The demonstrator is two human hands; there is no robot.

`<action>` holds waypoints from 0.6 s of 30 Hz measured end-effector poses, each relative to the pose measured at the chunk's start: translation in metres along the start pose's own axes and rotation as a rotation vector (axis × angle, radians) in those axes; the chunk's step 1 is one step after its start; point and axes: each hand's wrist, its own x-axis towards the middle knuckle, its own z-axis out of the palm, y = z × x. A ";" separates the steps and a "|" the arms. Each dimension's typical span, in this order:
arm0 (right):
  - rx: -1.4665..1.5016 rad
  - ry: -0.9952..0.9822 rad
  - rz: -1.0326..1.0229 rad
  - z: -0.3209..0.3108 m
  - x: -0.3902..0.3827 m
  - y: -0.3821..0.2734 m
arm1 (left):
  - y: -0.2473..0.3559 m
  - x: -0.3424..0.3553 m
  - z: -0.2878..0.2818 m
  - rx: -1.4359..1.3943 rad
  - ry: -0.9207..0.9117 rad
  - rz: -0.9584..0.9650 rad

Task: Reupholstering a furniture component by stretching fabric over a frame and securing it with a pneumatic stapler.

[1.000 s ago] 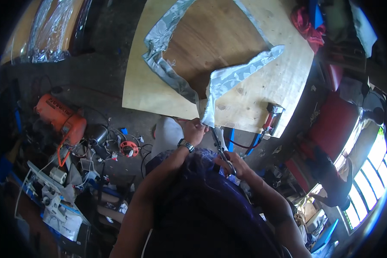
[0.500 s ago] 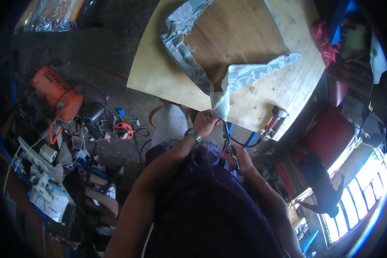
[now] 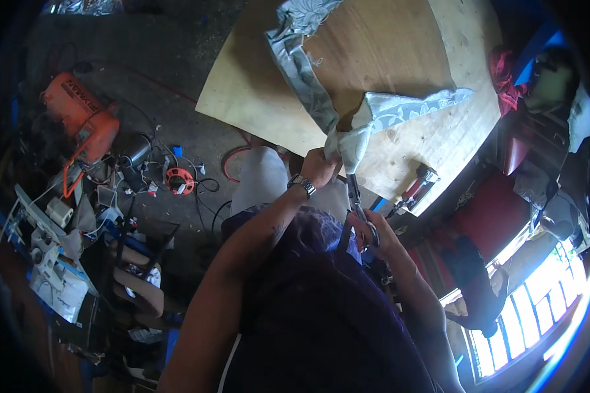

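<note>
My left hand (image 3: 318, 168) is closed on the edge of a pale floral fabric strip (image 3: 406, 112), where it hangs over the near edge of the plywood board (image 3: 400, 147). In my right hand (image 3: 381, 234) is a pair of metal scissors (image 3: 353, 190), its fingers in the handle loops and its blades reaching up to the fabric. The blade tips are hidden at the cloth. The strip bends in a V, with one arm running up to the far left and the other to the right across the board. A red and silver staple gun (image 3: 415, 190) lies on the board's right corner.
An orange air compressor tank (image 3: 78, 111) stands at left, with hoses and an orange cable reel (image 3: 180, 181) on the floor. A sewing machine (image 3: 49, 268) sits at lower left. Another person (image 3: 475, 295) is at the right, by a bright barred window (image 3: 524, 314). Red cloth (image 3: 503, 82) hangs beyond the board.
My right hand has raised the scissors slightly, and my left hand has moved up and right with the fabric edge. The whole view has shifted a little.
</note>
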 end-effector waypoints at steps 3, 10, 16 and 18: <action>0.081 0.009 -0.035 0.009 0.009 -0.008 | 0.001 -0.001 -0.007 -0.056 -0.011 0.009; -0.045 0.096 -0.090 0.032 0.012 -0.008 | -0.009 0.003 -0.015 -0.098 -0.036 0.011; -0.144 0.138 -0.072 0.045 0.024 -0.020 | -0.024 0.022 -0.024 -0.238 -0.096 0.015; -0.166 0.125 -0.037 0.045 0.030 -0.023 | -0.035 0.031 -0.027 -0.252 -0.119 0.011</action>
